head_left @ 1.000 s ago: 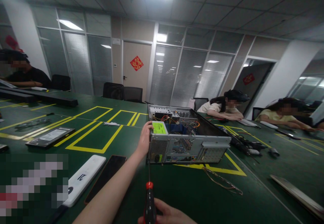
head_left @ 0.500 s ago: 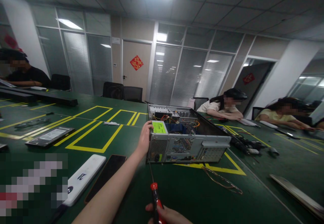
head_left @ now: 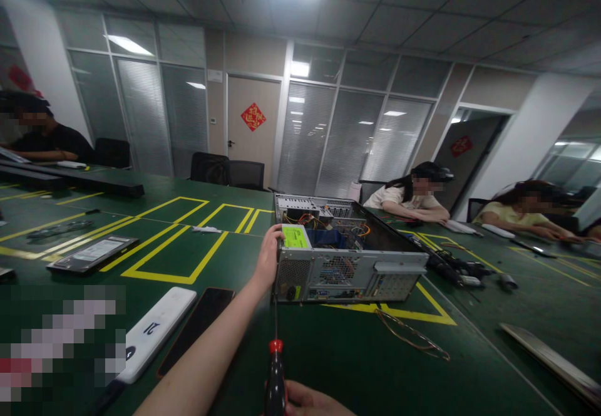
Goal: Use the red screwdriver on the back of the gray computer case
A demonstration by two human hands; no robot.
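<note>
An open desktop computer case (head_left: 347, 265) lies on its side on the green table (head_left: 357, 366), its rear panel facing me and wires showing inside. My left hand (head_left: 268, 257) grips the case's near left corner, beside the power supply with a green label (head_left: 295, 237). My right hand (head_left: 310, 402), at the bottom edge, is closed round a screwdriver (head_left: 275, 375) with a red and black handle. Its thin shaft points up to the lower left of the rear panel.
A black phone (head_left: 197, 328) and a white bar marked 21 (head_left: 153, 331) lie left of my arm. A flat drive (head_left: 92, 253) rests farther left, a loose wire (head_left: 408, 334) and black cables (head_left: 455, 269) to the right. Other people sit at the table's far sides.
The screwdriver handle swung slightly right half a second ago and is back upright, its tip staying at the case's lower left. My left hand has not moved.
</note>
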